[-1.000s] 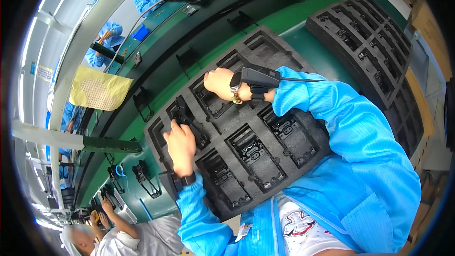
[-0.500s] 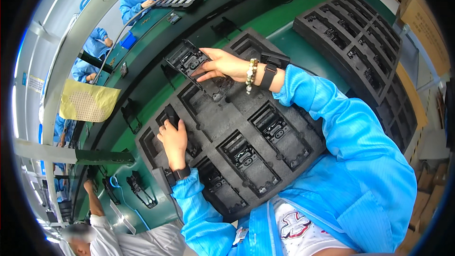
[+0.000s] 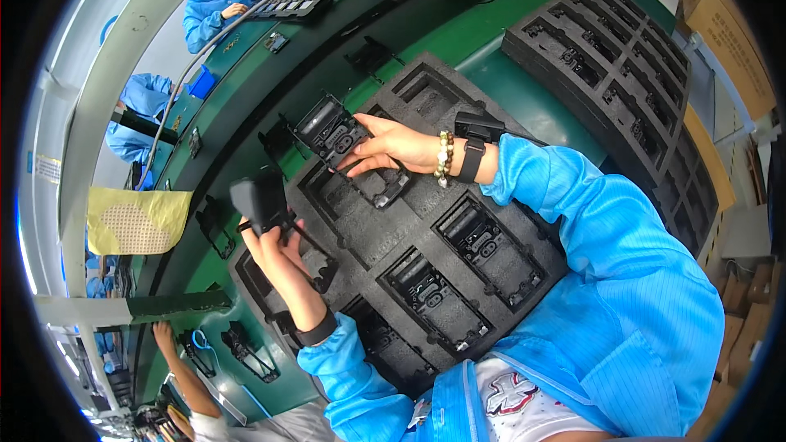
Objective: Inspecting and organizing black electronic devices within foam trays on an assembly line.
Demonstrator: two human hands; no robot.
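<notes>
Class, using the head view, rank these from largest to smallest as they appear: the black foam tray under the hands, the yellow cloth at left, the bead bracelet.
1. Black foam tray
2. Yellow cloth
3. Bead bracelet

The cloth lies farther from the camera, so its true size is unsure.

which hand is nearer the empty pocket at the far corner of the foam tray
Right. The right hand holds a black part just beside the empty pocket; the left hand is farther off, gripping a black block at the tray's left edge.

Green bench: black foam tray near edge, second tray beside.
</notes>
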